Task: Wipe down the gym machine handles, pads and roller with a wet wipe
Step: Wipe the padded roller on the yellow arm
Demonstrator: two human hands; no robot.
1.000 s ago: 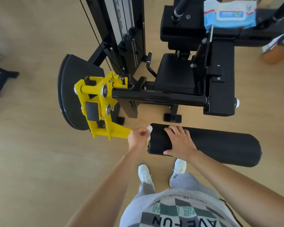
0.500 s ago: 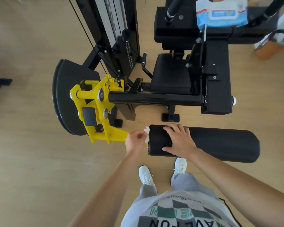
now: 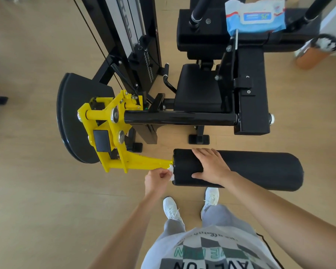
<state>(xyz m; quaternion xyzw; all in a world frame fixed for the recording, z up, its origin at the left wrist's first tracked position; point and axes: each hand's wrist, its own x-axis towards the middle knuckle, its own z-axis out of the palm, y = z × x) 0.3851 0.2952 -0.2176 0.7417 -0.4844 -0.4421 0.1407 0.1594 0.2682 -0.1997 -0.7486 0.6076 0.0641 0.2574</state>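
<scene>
Two hands share one job here. On the left, the yellow arm [image 3: 140,164] carries the roller [image 3: 250,171] out toward the person. The left hand [image 3: 156,180] pinches a bunched wipe [image 3: 171,172] against the roller's left end face, just where arm meets foam, likely to clean that cap. How much wipe is tucked in the fingers is hard to see. The right hand [image 3: 209,166] lies flat over the roller's top, fingers spread and gripping nothing, probably to stop it spinning. Far right, the pack of wipes [image 3: 256,15] sits on the machine for the next sheet.
</scene>
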